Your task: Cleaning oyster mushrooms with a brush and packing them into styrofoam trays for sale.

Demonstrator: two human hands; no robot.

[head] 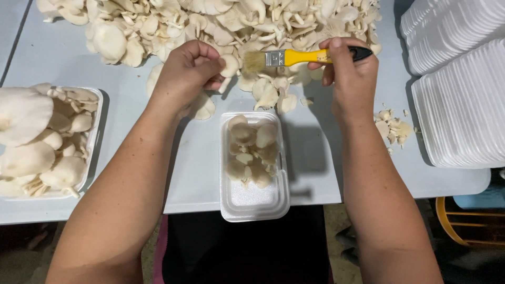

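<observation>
Tabletop [63, 58], pale blue, flat, carries all we list. Heap of loose cream oyster mushrooms [210, 21] along its far edge. Stacked white foam trays [457, 100] at its right edge. Small white foam tray [254, 202], half filled, overhangs its near edge, between our arms. Right hand [351, 71] clamps a yellow-handled flat brush [294, 57], long axis crosswise, bristles pointing left. Left hand [185, 73], just beside them, curls around one mushroom [229, 65]. Bare surface lies between tray and heap.
</observation>
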